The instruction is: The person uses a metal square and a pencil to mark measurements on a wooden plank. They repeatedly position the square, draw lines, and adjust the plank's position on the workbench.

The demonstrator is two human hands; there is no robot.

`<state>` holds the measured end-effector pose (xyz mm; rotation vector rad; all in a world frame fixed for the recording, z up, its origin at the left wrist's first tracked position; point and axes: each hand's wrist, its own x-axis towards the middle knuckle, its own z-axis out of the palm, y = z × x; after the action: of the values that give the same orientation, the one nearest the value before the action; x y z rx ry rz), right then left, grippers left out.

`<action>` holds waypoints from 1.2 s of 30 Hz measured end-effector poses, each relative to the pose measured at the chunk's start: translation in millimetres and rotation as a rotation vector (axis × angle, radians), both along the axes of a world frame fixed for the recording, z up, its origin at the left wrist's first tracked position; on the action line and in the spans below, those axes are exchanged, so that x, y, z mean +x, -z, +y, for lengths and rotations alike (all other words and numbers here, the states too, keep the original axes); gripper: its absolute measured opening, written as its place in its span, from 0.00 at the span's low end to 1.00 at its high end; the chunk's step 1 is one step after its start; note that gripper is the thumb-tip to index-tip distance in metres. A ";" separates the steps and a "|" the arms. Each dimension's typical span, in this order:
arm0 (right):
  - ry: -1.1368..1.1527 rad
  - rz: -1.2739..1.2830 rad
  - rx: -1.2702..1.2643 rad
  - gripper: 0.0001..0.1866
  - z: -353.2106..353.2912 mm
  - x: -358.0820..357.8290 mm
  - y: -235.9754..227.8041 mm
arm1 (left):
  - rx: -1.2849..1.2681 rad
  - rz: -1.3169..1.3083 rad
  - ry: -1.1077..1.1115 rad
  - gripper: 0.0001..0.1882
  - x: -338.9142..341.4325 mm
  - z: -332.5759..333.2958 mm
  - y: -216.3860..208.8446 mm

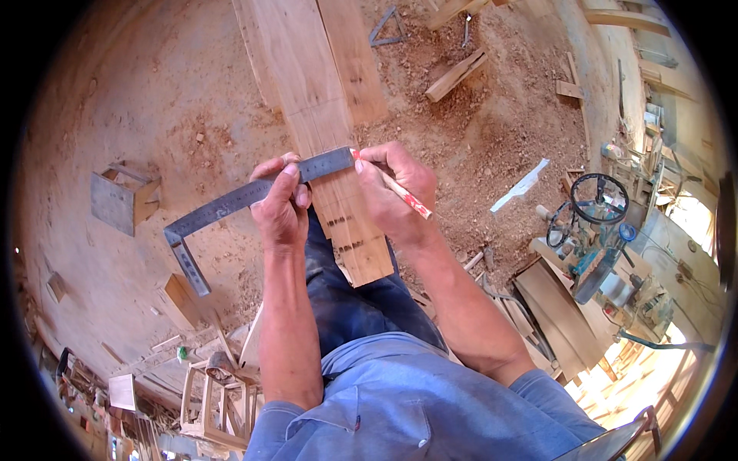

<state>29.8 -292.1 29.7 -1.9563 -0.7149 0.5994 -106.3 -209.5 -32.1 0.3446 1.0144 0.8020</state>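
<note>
A long wooden board [307, 73] runs away from me, its near end with dark marks lying over my legs. Across it lies one arm of a grey metal carpenter's square [223, 203]; the other arm sticks out to the left, off the board. My left hand [278, 203] is closed on the square at the board's left edge, thumb on top. In my right hand [403, 192], a red and white pencil [409, 198] is pinched, its upper end by the right end of the square. The fingers partly hide the pencil's tip.
A small wooden box-like stool [115, 201] stands on the floor at left. A wood block [457, 75] and a triangular frame [388, 29] lie beyond the board. Machinery with a black handwheel [600, 198] is at right. Wooden frames [215, 399] stand at lower left.
</note>
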 end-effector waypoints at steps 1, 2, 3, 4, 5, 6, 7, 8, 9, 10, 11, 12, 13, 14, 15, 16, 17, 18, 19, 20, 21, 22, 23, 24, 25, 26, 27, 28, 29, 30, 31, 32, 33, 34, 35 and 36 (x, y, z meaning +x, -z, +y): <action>-0.017 0.000 -0.009 0.02 -1.9 1.5 0.7 | -0.008 0.002 0.006 0.12 -1.5 -2.9 0.6; -0.018 0.003 -0.020 0.02 -2.5 2.0 0.9 | -0.013 0.007 0.011 0.12 -2.9 -3.8 0.9; -0.019 0.007 -0.030 0.02 -3.0 2.3 0.8 | -0.006 0.005 0.008 0.12 -2.4 -4.3 0.9; -0.020 0.010 -0.041 0.02 -2.5 2.2 0.6 | 0.001 0.003 0.005 0.12 -1.1 -5.2 0.4; -0.017 0.009 -0.060 0.02 -0.9 2.0 -1.7 | 0.006 0.003 0.001 0.12 -0.6 -6.1 -0.8; -0.015 0.008 -0.078 0.01 2.6 2.5 -6.6 | 0.004 -0.003 -0.007 0.12 0.3 -3.8 -1.7; -0.013 0.007 -0.097 0.01 5.7 2.9 -10.5 | 0.002 -0.010 -0.015 0.11 2.5 1.0 -2.3; -0.006 0.005 -0.078 0.01 8.0 3.5 -12.2 | -0.004 -0.017 -0.022 0.11 5.5 4.6 -4.7; 0.001 0.002 -0.058 0.01 11.1 4.1 -12.7 | 0.002 0.009 -0.024 0.11 8.2 7.0 -8.5; 0.008 -0.001 -0.039 0.01 11.8 4.0 -12.7 | -0.003 0.004 -0.021 0.11 5.5 4.3 -6.4; -0.018 -0.012 -0.042 0.01 9.2 4.8 -11.3 | -0.005 -0.005 -0.017 0.12 2.5 2.8 -2.7; -0.044 -0.023 -0.045 0.01 3.5 5.2 -8.2 | -0.007 -0.013 -0.012 0.12 -0.3 0.0 0.4; -0.070 -0.034 -0.049 0.02 0.0 5.0 -6.9 | -0.014 -0.003 -0.019 0.13 -2.5 -5.4 1.5; -0.056 -0.027 -0.044 0.02 -1.5 3.5 -7.5 | -0.017 0.001 -0.021 0.13 -2.6 -7.7 -0.4; -0.043 -0.021 -0.039 0.02 -2.4 1.7 -8.3 | -0.021 0.006 -0.023 0.13 -2.2 -9.5 -2.0; -0.029 -0.014 -0.035 0.02 -2.5 0.6 -8.8 | -0.025 0.010 -0.025 0.13 -1.5 -10.0 -2.9; -0.031 -0.007 -0.068 0.02 1.3 1.1 -11.9 | -0.018 0.009 -0.028 0.14 -0.5 -7.4 -3.0; -0.032 -0.001 -0.101 0.02 9.2 3.9 -17.4 | -0.011 0.007 -0.031 0.14 2.6 -0.6 -2.6; -0.034 0.006 -0.134 0.02 15.1 6.2 -18.8 | -0.003 0.006 -0.035 0.15 5.6 4.9 -2.5; -0.026 -0.006 -0.089 0.02 18.3 8.2 -15.2 | 0.002 0.010 -0.028 0.14 8.7 8.7 -3.1; -0.019 -0.018 -0.043 0.02 21.3 10.5 -10.6 | 0.007 0.014 -0.022 0.14 11.3 12.0 -3.8; -0.012 -0.029 0.002 0.03 21.5 10.9 -7.6 | 0.013 0.019 -0.015 0.13 11.9 12.8 -4.3; -0.038 -0.040 -0.033 0.03 17.9 10.8 -8.0 | -0.022 0.013 -0.022 0.14 9.9 10.1 -3.1; -0.064 -0.052 -0.068 0.03 10.6 10.3 -10.2 | -0.031 0.023 -0.022 0.15 6.0 4.1 -2.4; -0.090 -0.063 -0.103 0.03 5.1 8.2 -11.3 | -0.041 0.034 -0.023 0.15 1.1 -4.0 -2.4; -0.073 -0.041 -0.095 0.03 1.2 4.8 -11.9 | -0.051 0.042 -0.021 0.16 -1.7 -10.7 -4.0; -0.055 -0.020 -0.086 0.03 -2.6 1.7 -12.2 | -0.069 0.022 -0.026 0.16 -2.6 -14.7 -5.0; -0.037 0.002 -0.078 0.03 -3.9 0.5 -13.0 | -0.057 0.035 -0.027 0.16 -1.5 -12.7 -3.7; -0.040 -0.010 -0.109 0.04 -0.1 1.9 -15.6 | -0.045 0.050 -0.030 0.16 1.5 -8.9 -3.8; -0.045 -0.019 -0.140 0.04 9.0 5.1 -18.7 | -0.034 0.067 -0.035 0.16 4.9 -3.6 -4.8; -0.050 -0.027 -0.170 0.04 17.3 8.3 -19.9 | -0.024 0.017 -0.028 0.17 8.3 5.6 -7.0; -0.044 -0.035 -0.132 0.04 24.6 11.5 -18.6 | -0.012 0.015 -0.029 0.17 12.6 14.1 -8.5; -0.038 -0.042 -0.093 0.04 31.9 14.9 -16.6 | -0.001 0.013 -0.030 0.17 16.6 21.6 -9.3; -0.033 -0.048 -0.053 0.04 35.3 15.9 -16.0 | 0.012 0.012 -0.031 0.17 17.6 24.9 -10.2; -0.050 -0.047 -0.091 0.04 32.6 14.5 -15.9 | 0.014 0.016 -0.030 0.18 15.9 22.7 -6.3; -0.064 -0.049 -0.127 0.04 26.2 12.9 -17.2 | -0.001 0.027 -0.013 0.19 12.6 17.1 -4.4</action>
<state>42.7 -266.0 46.9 -2.0777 -0.7889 0.6509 -93.7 -192.4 -27.7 0.3489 1.0435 0.8107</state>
